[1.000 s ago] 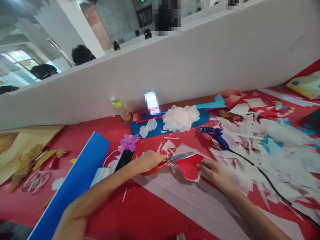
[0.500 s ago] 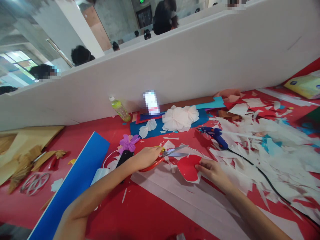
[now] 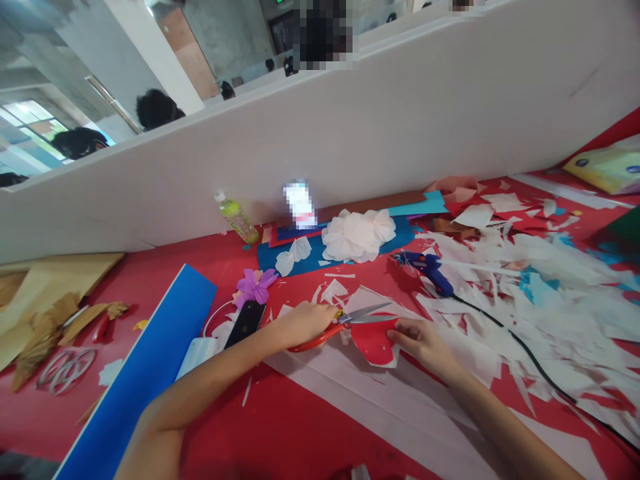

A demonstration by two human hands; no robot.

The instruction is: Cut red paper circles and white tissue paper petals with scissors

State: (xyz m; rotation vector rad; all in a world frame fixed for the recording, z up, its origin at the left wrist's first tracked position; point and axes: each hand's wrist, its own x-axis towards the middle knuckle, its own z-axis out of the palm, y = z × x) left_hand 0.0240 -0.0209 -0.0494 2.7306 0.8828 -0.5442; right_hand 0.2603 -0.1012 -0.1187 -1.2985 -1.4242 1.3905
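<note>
My left hand (image 3: 311, 323) is closed around the orange handles of a pair of scissors (image 3: 367, 313). The blades are parted a little and point to the right, lying over the upper part of a red paper heart (image 3: 373, 341) with a pale edge at its lower right. Between thumb and fingers, my right hand (image 3: 419, 340) pinches the heart by its right side. Under both hands lies a long pale paper strip (image 3: 350, 387), with white paper offcuts (image 3: 334, 291) just beyond the scissors.
A blue glue gun (image 3: 435, 273) with a black cord lies among white scraps (image 3: 500, 293) at right. Toward the partition are a white paper flower (image 3: 357, 235), a lit phone (image 3: 300, 205) and a green bottle (image 3: 237, 219). A blue board (image 3: 145, 373), dark phone (image 3: 245, 323) and purple flower (image 3: 255, 287) lie left.
The scissors have moved right, so their blades now overlap the top of the red heart. My left hand has shifted right with them. My right hand keeps its pinch on the heart.
</note>
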